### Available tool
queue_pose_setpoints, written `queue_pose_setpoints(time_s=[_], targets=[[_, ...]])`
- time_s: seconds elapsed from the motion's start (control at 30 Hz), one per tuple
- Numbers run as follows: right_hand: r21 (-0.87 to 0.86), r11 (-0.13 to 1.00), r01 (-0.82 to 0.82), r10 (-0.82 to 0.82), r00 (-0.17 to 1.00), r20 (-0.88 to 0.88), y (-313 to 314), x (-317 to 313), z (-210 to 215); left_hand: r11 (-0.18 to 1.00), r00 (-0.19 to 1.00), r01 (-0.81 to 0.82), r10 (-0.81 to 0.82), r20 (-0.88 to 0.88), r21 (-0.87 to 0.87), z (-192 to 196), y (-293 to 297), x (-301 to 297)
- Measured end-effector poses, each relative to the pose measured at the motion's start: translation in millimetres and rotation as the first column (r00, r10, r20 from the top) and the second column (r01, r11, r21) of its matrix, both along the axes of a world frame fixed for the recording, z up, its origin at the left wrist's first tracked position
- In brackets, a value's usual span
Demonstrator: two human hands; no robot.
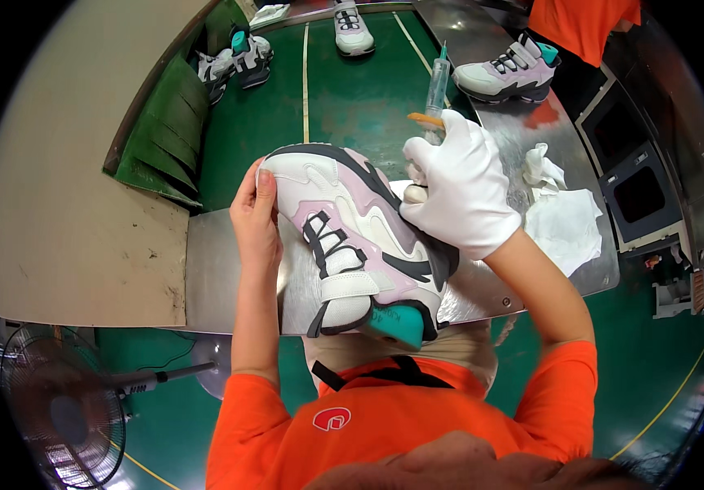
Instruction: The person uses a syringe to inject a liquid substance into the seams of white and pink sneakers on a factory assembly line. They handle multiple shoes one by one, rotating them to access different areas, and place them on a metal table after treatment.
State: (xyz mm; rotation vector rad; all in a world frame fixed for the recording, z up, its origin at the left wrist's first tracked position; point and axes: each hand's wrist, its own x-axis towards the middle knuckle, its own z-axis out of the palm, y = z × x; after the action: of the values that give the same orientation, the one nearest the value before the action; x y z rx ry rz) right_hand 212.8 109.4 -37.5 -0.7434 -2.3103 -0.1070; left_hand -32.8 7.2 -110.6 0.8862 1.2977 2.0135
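A white, lilac and black sneaker (368,220) is tilted on its side in front of me, with a teal shoe last (397,325) inside its opening. My bare left hand (256,212) grips it at the toe, thumb on the upper. My right hand (462,184), in a white glove, is closed beside the sole edge. A clear syringe (437,91) with a green needle tip points up and away from its curled fingers. An orange stick-like piece (425,119) also juts out there; its kind is unclear. The fingertips are partly hidden.
Crumpled white paper (564,229) lies on the metal bench at right. Another sneaker (511,72) stands beyond it. One sneaker (353,31) sits on the green conveyor belt (344,98), others (250,61) at far left. A fan (62,416) stands lower left. An orange garment (581,28) shows at top right.
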Motion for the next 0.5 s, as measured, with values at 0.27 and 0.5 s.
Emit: queue_pose_setpoints(time_s=[0.27,0.5], targets=[[-0.495,0.869,0.003,-0.19,0.926,-0.327,-9,93,-16,0.991,0.993,0.096,-0.089,0.078,-0.089,-9,9,-10],[-0.749,0.61,-0.26,-0.399,0.715,-0.574,-76,173,-52,0.948,0.956,0.236,-0.186,0.228,-0.216,-21,17,-20]])
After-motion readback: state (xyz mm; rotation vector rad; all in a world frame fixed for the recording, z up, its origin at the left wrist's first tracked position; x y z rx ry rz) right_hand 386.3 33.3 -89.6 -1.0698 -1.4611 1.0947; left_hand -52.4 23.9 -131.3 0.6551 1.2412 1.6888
